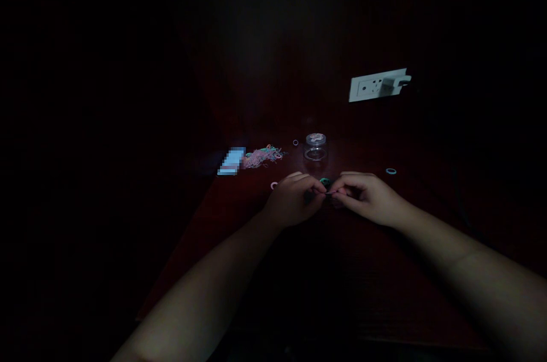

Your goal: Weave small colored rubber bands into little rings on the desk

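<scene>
My left hand point(294, 202) and my right hand point(370, 196) meet over the dark red table, fingertips nearly touching. Between them they pinch a small pale-pink elastic band point(329, 192), thin and partly hidden by the fingers. Just beyond the fingertips lies a green band point(325, 181). A pink ring-shaped band point(274, 186) shows partly behind my left hand. Farther back is a tangled pile of pink, green and orange elastic bands point(262, 157). Behind my hands stands a clear round jar point(315, 154) with its lid on top.
A lit phone point(231, 161), its screen blurred out, lies at the table's left edge. One small ring point(295, 142) is left of the jar; a light-blue ring point(391, 171) lies to the right. A white wall socket point(376, 86) holds a plug. The surroundings are very dark.
</scene>
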`<state>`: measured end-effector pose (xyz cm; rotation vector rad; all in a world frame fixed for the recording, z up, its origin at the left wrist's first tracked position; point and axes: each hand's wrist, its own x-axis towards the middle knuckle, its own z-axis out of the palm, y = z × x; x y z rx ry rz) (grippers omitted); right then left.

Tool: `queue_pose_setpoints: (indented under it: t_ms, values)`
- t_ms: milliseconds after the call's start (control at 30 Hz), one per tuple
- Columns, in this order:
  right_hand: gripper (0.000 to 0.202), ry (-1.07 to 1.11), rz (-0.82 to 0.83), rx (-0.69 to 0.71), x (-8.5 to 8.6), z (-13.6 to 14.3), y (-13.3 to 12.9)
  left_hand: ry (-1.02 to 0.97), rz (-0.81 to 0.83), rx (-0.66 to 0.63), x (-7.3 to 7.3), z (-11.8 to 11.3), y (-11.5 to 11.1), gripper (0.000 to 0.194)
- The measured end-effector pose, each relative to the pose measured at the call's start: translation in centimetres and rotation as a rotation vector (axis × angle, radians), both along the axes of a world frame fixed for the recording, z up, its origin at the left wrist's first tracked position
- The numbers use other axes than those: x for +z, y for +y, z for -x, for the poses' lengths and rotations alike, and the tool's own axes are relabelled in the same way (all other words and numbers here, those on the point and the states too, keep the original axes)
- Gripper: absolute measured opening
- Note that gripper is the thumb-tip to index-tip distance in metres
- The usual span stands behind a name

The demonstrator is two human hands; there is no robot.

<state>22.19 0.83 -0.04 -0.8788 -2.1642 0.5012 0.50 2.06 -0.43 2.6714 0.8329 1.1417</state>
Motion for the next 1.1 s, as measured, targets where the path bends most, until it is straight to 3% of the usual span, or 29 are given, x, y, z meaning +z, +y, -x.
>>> queue_pose_setpoints:
  t_ms: [1100]
  values:
    - [0.012, 0.027, -0.022, -0.022, -0.3, -0.28, 0.12, -0.008, -0.015, 0.024, -0.22, -0.06, 0.03, 0.005]
